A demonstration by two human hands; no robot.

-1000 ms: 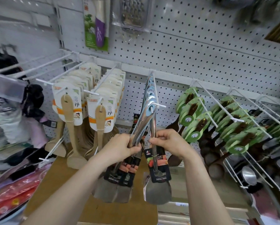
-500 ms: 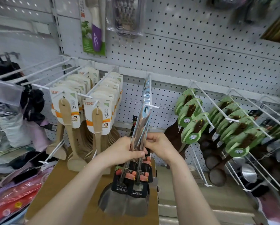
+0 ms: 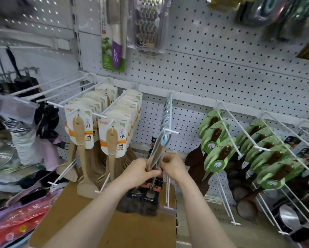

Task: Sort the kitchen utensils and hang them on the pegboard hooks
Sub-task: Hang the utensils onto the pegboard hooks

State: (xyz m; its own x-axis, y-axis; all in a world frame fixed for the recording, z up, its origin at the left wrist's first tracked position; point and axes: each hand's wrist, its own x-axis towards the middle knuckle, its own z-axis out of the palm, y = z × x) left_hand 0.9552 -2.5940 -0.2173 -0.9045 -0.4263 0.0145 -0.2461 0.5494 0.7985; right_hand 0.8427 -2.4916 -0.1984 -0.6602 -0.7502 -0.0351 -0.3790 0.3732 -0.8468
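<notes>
As the steel spatulas [image 3: 158, 151], clamped by left hand [image 3: 139, 174] and right hand [image 3: 174, 165], are rejoined on the hook [image 3: 170, 111], one group is tidied.

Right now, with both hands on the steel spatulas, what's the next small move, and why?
Probably push the shiny steel spatulas back along the white wire hook: left hand and right hand both grip the handles, and the front blue-ringed hole sits right at the hook's tip.

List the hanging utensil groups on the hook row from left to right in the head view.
Wooden spatulas → steel spatulas, gripped by the left hand and right hand → dark spoons on green cards.
</notes>
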